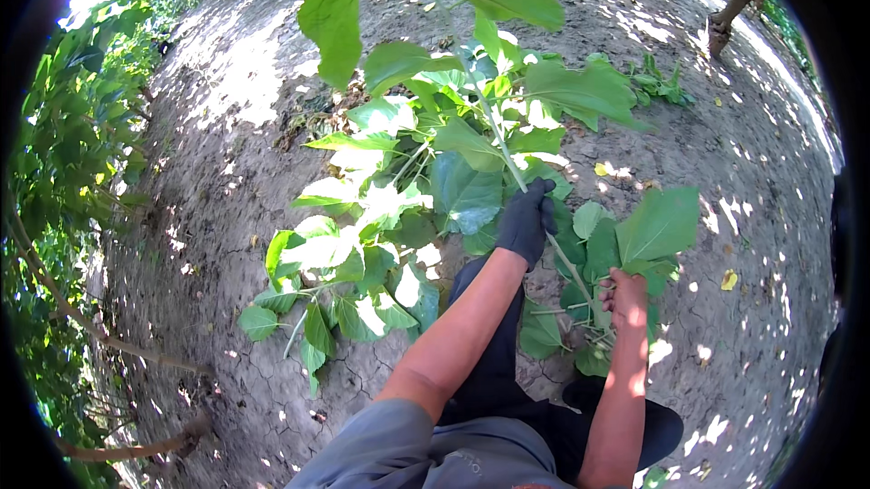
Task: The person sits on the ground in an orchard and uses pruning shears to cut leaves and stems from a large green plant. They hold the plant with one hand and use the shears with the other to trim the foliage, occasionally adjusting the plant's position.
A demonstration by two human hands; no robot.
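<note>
My left hand [527,222], in a dark glove, is closed around a long leafy branch [495,129]. The branch slants from the top of the view down to the right, with broad green leaves along its upper part. Near its lower end my right hand [624,295], bare, has its fingers curled at a large green leaf [658,225]; whether it also grips the stem is hard to tell. Beneath and beyond my left hand lies a heap of cut leafy branches [380,217] on the ground. More leaves and cut stems [591,332] lie under my right hand.
Dry, cracked soil [224,244] surrounds the heap. Leafy bushes [75,122] with low bare branches [102,336] stand along the left. A tree trunk [724,23] rises at the upper right, and a small bunch of leaves [663,84] lies beyond the heap.
</note>
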